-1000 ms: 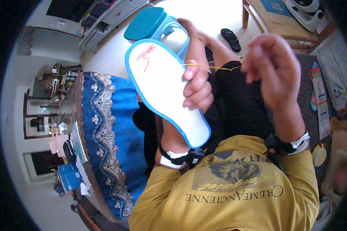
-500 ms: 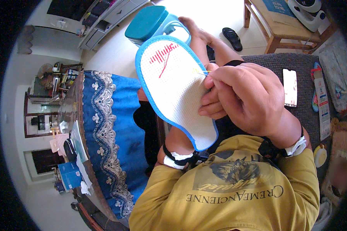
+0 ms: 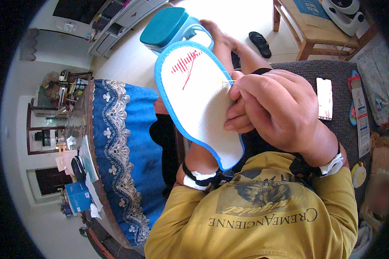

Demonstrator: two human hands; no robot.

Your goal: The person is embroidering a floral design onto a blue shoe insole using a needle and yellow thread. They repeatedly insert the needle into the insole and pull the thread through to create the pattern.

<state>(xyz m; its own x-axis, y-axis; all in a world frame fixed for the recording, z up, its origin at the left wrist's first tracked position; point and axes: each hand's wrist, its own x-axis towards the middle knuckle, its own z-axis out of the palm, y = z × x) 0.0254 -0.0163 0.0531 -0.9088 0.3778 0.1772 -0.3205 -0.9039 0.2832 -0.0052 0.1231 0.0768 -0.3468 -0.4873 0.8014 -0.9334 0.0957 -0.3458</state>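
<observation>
White mesh insole [image 3: 201, 101] with blue edging is held up in the air over the lap, carried by nothing but the hands, long axis diagonal: toe end with the red stitching up-left toward the teal stool [image 3: 166, 26], heel down-right toward the chest. Left hand [image 3: 237, 123] grips it from behind, fingertips curled over its right edge. Right hand [image 3: 274, 108] is closed, pinching a needle [image 3: 229, 81] with yellow thread against that same edge.
</observation>
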